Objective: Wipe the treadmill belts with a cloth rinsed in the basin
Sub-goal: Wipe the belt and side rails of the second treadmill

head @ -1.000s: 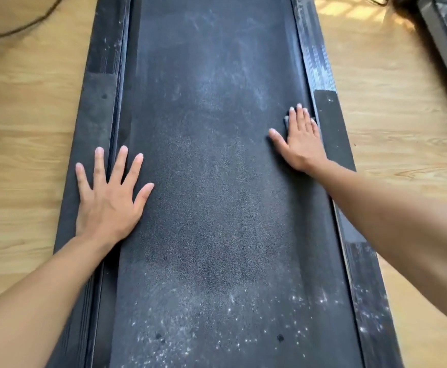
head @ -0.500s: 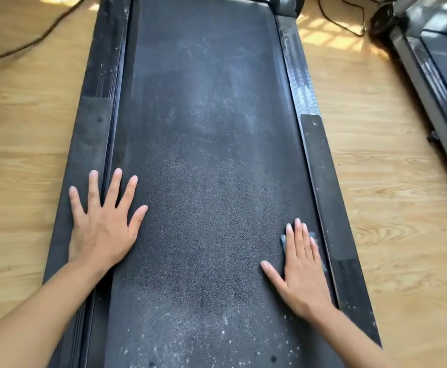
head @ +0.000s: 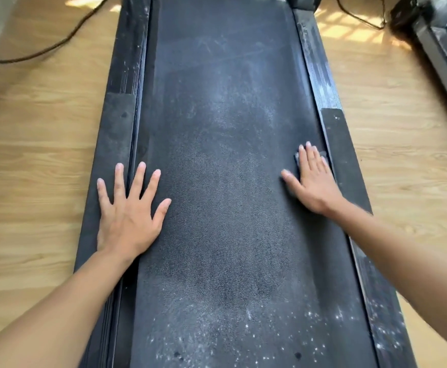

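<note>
hands lie flat on the dusty treadmill belt [head: 225, 160], both with fingers straight and gripping nothing. right hand [head: 313, 183] presses palm-down on a small grey-blue cloth [head: 297, 156], fingers together and thumb out to the side. only the cloth's edges show, peeping out past the fingertips and beside the index finger; the rest is hidden under the palm. just to the outer side of that hand runs the right side rail [head: 347, 160]; whether the little finger touches it i cannot tell. left hand [head: 129, 212] rests with fingers spread wide across the seam, little and ring fingers on the left side rail [head: 113, 128], the other fingers and thumb on the belt. between the two hands the belt looks darker. beyond the fingertips it carries a pale film of dust, and back past the wrists white specks [head: 246, 328] are scattered over it. wooden floor [head: 31, 168] lies to the outer side of each hand. far beyond the left fingertips a dark cable [head: 49, 50] trails over the floor. far beyond the right hand, part of a second treadmill [head: 445, 57] shows.
</note>
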Demonstrator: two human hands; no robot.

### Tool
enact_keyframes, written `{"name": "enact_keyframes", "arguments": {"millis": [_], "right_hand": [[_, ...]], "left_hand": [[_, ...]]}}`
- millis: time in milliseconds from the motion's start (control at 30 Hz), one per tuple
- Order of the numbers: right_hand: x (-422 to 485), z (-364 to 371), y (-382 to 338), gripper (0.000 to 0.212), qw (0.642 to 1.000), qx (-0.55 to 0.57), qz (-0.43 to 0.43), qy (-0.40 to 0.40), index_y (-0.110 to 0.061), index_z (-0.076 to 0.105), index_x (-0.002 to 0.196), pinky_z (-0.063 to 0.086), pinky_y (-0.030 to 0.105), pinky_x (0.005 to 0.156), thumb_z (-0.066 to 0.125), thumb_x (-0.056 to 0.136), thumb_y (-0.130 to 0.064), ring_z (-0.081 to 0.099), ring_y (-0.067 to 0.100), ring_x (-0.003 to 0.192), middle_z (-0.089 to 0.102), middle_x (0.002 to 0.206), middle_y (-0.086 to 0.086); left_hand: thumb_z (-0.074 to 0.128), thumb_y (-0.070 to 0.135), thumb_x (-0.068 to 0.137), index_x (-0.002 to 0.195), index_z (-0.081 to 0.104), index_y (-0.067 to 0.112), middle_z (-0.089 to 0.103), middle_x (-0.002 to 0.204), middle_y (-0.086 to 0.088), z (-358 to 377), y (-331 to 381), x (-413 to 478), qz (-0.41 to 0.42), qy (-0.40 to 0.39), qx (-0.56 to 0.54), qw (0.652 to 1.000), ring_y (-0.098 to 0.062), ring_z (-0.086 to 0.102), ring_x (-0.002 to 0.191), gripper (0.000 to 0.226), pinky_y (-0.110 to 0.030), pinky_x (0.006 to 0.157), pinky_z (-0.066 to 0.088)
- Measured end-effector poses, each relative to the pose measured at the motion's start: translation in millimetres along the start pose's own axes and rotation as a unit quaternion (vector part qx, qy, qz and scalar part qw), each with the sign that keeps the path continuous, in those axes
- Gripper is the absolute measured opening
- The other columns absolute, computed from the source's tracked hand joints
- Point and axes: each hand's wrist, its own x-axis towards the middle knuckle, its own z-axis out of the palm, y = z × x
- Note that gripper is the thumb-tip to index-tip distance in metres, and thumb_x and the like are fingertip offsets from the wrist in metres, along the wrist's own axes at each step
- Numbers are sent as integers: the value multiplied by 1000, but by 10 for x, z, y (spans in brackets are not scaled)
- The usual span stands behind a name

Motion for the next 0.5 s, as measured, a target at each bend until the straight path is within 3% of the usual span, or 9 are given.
{"name": "enact_keyframes", "arguments": {"millis": [67,133,200,267,367,433,500], "right_hand": [[-449,71,83,75,999,23,-25,-21,-12,8,167,-7,32,129,31,109,-54,-9,19,161,-7,175,6],[-666,-3,195,55,996,49,-70,-31,-10,28,164,2,23,127,39,113,-26,11,23,161,14,173,9],[-692,-130,330,56,995,22,-101,-1,-12,43,157,25,30,124,50,102,-5,40,28,151,42,163,10],[-610,-257,354,62,996,-19,-82,12,-20,54,150,40,43,108,72,92,-8,55,30,133,63,140,5],[-386,-434,231,42,998,-36,-55,-24,-24,72,125,39,37,87,83,85,-13,59,32,108,61,100,-3],[-216,-601,218,24,998,-1,-64,-22,-18,78,109,38,31,80,79,88,-7,60,27,97,55,95,-2],[4,-832,213,21,995,60,-64,50,-14,77,105,39,27,79,73,90,0,58,23,91,54,97,2]], "left_hand": [[23,65,103,166,26,29,21,174,-4,-6,-3,-13,0,6,-7,1000,-43,7,160,72,-71,123,7],[23,66,102,165,27,30,22,174,-3,-15,-9,-16,-5,6,-13,1000,-41,8,160,73,-69,124,7],[24,67,102,165,28,31,23,173,-2,-30,-5,-10,-8,7,-24,1000,-40,8,161,73,-68,124,6],[24,67,102,165,29,32,24,173,-2,-41,-1,-25,-8,3,-24,1000,-40,9,160,73,-68,124,6],[24,67,101,164,30,31,25,172,-2,-32,-22,-62,-8,9,-16,1000,-40,10,160,73,-68,124,8],[23,67,101,164,31,31,27,172,-2,-19,-10,-59,-9,15,-22,1000,-40,12,160,74,-67,124,9],[22,68,100,164,32,31,28,172,-2,-15,-7,-42,-13,14,-17,1000,-40,13,160,74,-67,124,9]]}}
